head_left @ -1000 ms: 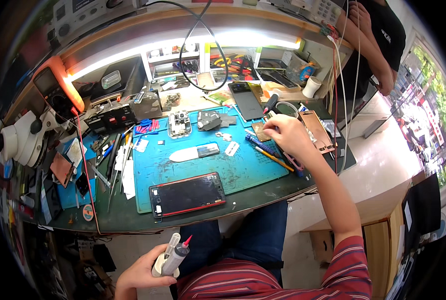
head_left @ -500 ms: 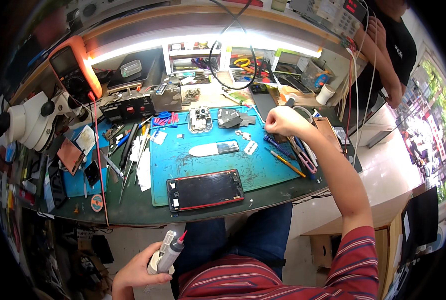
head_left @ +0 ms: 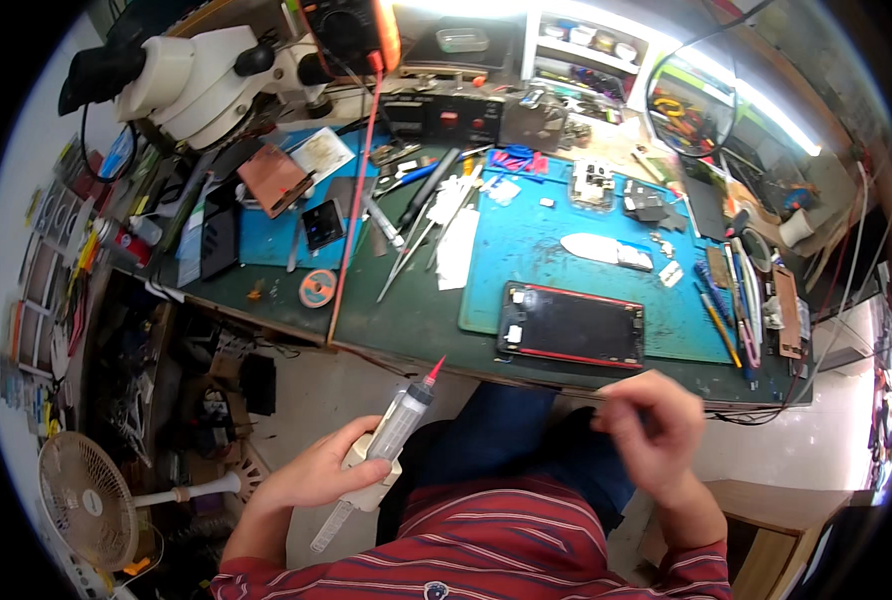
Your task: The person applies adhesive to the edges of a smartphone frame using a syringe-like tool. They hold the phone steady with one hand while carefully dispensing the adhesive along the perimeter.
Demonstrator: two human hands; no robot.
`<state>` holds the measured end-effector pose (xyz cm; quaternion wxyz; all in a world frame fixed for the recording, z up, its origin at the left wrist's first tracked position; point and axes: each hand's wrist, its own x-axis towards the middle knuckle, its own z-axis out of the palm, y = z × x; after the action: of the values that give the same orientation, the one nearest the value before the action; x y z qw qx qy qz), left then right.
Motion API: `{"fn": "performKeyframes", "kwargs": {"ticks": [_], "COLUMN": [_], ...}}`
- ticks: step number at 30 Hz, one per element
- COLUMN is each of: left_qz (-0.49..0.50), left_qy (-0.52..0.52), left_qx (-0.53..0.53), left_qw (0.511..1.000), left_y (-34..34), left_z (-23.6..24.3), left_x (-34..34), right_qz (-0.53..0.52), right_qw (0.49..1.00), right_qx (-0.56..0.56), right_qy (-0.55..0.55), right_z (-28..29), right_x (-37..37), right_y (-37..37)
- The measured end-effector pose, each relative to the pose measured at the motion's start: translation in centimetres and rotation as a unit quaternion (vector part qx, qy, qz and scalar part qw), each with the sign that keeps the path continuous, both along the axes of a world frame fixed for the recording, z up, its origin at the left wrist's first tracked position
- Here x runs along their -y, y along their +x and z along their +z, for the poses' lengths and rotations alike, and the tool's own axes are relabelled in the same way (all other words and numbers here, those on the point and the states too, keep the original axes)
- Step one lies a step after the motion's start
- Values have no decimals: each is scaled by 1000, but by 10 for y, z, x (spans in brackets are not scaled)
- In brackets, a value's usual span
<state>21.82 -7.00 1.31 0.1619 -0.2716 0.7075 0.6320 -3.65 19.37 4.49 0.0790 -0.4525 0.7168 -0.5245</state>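
My left hand is closed round a glue syringe set in a pale hand-held dispenser, its red needle tip pointing up and away from me. In front of my body hovers my right hand, fingers curled together and slightly blurred; whatever they may hold is too small or hidden. Just beyond it, near the bench's front edge, lies a dark phone frame with a red rim, partly on the blue mat. A white battery-shaped piece lies behind the phone frame.
Tweezers and pens crowd the mat's right side. A microscope stands at the back left, near an orange multimeter. One red cable hangs over the bench's front edge. A fan is at lower left.
My right hand has come back from the tools at the mat's right to in front of my body. My left hand still holds the syringe. The view has swung left.
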Motion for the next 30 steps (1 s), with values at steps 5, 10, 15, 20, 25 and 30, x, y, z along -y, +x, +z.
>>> {"fn": "performKeyframes", "kwargs": {"ticks": [5,10,15,20,25,30], "left_qz": [24,30,6,3,2,7], "left_qy": [-23,13,4,50,67,87], "left_qx": [8,7,12,18,25,21], "left_qw": [999,999,1000,999,997,996], "left_y": [19,25,24,24,22,21], "left_z": [-1,-11,-15,-16,-13,-13], "left_x": [11,22,29,33,33,33], "right_qz": [111,24,-45,-37,-21,-17], "right_qw": [988,989,987,974,972,970], "right_qx": [87,-134,-154,-221,-232,-241], "right_qy": [-67,-52,-29,-21,-13,-9], "right_z": [-34,-60,-54,-65,-66,-67], "right_x": [71,118,139,145,146,146], "right_y": [35,50,64,63,60,60]}}
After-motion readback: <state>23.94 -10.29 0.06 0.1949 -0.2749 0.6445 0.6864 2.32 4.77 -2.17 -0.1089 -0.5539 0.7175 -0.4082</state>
